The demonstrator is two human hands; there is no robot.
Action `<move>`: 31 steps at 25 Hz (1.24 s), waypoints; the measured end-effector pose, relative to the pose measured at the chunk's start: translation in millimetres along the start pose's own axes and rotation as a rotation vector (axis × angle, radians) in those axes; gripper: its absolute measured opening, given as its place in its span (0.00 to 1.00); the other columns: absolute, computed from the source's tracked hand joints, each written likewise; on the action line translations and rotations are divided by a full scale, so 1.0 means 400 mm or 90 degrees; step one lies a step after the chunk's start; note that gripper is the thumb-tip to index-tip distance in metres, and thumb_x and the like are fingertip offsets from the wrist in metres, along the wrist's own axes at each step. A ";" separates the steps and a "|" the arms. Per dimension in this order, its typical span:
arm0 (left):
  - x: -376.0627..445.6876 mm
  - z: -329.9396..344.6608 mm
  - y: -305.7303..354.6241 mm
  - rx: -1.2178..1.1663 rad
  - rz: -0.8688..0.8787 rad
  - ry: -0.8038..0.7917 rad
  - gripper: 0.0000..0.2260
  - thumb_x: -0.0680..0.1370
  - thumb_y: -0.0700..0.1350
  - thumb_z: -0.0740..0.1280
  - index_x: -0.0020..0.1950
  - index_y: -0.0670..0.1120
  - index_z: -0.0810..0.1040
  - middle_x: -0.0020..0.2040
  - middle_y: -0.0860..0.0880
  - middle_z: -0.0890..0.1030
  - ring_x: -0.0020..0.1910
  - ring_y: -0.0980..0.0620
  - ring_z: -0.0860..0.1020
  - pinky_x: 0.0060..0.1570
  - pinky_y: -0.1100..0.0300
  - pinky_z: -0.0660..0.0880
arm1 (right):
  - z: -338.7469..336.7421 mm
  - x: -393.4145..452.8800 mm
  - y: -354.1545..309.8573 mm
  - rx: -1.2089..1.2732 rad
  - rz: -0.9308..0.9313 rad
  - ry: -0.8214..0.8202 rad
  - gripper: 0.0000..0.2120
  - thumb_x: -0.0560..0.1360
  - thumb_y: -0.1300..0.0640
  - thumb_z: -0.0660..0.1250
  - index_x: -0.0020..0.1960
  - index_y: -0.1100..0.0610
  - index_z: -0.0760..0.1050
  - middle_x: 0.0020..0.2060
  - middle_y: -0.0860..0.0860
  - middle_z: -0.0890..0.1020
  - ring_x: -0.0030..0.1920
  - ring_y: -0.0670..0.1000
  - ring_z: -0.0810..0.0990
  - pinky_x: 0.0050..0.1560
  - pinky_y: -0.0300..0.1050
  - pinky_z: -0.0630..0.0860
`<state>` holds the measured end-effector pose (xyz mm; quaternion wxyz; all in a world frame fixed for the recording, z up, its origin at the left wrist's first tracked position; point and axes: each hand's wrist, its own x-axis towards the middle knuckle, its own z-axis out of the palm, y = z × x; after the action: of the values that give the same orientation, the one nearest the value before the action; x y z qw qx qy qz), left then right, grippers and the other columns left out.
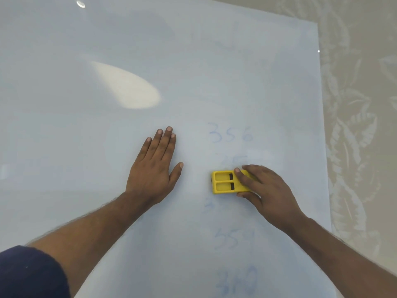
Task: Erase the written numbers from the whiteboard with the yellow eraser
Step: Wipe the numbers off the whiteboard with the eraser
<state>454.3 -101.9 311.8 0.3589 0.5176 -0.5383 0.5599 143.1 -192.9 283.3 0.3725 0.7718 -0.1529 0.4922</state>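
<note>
Right now the small yellow plastic eraser (225,182) lies flat on the big pale blue-white whiteboard (129,50), a bit right of the middle. Its top has two long sunken boxes side by side, each with a dark block at one end. The right hand (265,191) holds the eraser from its 3 o'clock end, with fingers bent over the top and the thumb pressed on the near side.

Faint blue numbers (231,134) sit on the board. One row at 12 o'clock from the eraser reads 356. Just above the eraser, touching the fingers, is a smudged bit of writing I cannot read. More blurry blue numbers lie at 6 o'clock, near the bottom edge of the view.

At 9 o'clock from the eraser, well apart from it, the left hand (154,168) rests flat on the board, palm down, fingers straight and close together, thumb stuck out to the side. A dark blue sleeve (30,274) covers the upper left arm.

At 3 o'clock, past the board's edge, is a beige cloth with a leaf pattern (361,125).
</note>
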 end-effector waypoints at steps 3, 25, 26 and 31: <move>-0.010 0.008 -0.002 0.020 0.003 0.011 0.31 0.84 0.57 0.50 0.83 0.42 0.53 0.84 0.46 0.53 0.83 0.47 0.51 0.81 0.49 0.49 | 0.004 0.066 0.040 0.000 0.012 0.031 0.24 0.79 0.45 0.61 0.72 0.53 0.71 0.63 0.55 0.77 0.62 0.59 0.76 0.61 0.55 0.74; -0.025 0.007 0.002 0.041 -0.016 0.014 0.30 0.84 0.56 0.50 0.83 0.42 0.54 0.84 0.47 0.54 0.83 0.48 0.52 0.80 0.48 0.53 | -0.004 0.058 0.101 -0.053 -0.117 0.045 0.24 0.81 0.46 0.59 0.73 0.56 0.69 0.61 0.58 0.78 0.57 0.61 0.77 0.58 0.54 0.73; -0.025 0.008 0.006 0.042 -0.018 0.015 0.30 0.84 0.56 0.50 0.83 0.42 0.54 0.84 0.47 0.54 0.83 0.49 0.52 0.80 0.48 0.53 | -0.009 0.078 0.117 -0.059 -0.087 0.061 0.25 0.81 0.45 0.58 0.73 0.57 0.69 0.59 0.59 0.78 0.55 0.62 0.78 0.56 0.54 0.74; -0.027 0.005 0.005 0.048 -0.014 0.019 0.30 0.84 0.55 0.50 0.82 0.41 0.55 0.83 0.46 0.55 0.83 0.48 0.53 0.80 0.47 0.54 | 0.028 0.205 0.044 -0.013 0.065 0.128 0.27 0.78 0.44 0.58 0.72 0.58 0.69 0.56 0.59 0.78 0.51 0.60 0.75 0.51 0.50 0.71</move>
<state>455.0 -102.6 300.5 0.3533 0.5279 -0.5059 0.5836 178.2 -202.1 359.8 0.3686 0.7058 -0.1589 0.5837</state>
